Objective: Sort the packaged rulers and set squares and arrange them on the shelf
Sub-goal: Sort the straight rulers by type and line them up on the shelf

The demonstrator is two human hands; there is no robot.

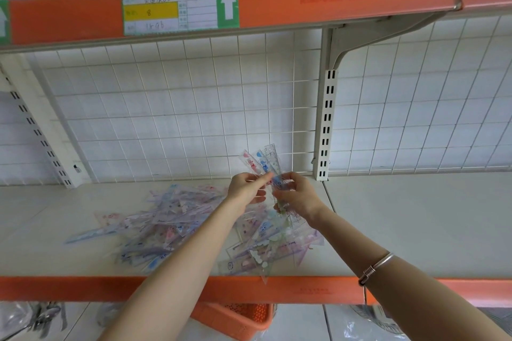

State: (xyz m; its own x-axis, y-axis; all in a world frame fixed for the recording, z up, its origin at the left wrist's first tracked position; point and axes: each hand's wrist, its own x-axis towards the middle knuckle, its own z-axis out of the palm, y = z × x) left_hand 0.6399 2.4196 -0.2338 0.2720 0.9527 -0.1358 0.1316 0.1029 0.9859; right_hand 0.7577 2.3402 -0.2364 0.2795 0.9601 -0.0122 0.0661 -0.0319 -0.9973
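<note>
Both hands are held together above the shelf [415, 216]: the left hand [246, 188] is pinched on a fanned bundle of packaged rulers [266, 162], whose lower part is gripped by the curled fingers of the right hand [299, 196]. A loose pile of packaged rulers and set squares [177, 219] is spread on the shelf beneath the hands and out to their left. A metal bangle [375, 267] is worn behind the right hand.

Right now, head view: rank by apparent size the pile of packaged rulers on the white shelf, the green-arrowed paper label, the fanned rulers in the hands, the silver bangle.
1. pile of packaged rulers
2. green-arrowed paper label
3. fanned rulers
4. silver bangle, smallest despite being nearest
</note>
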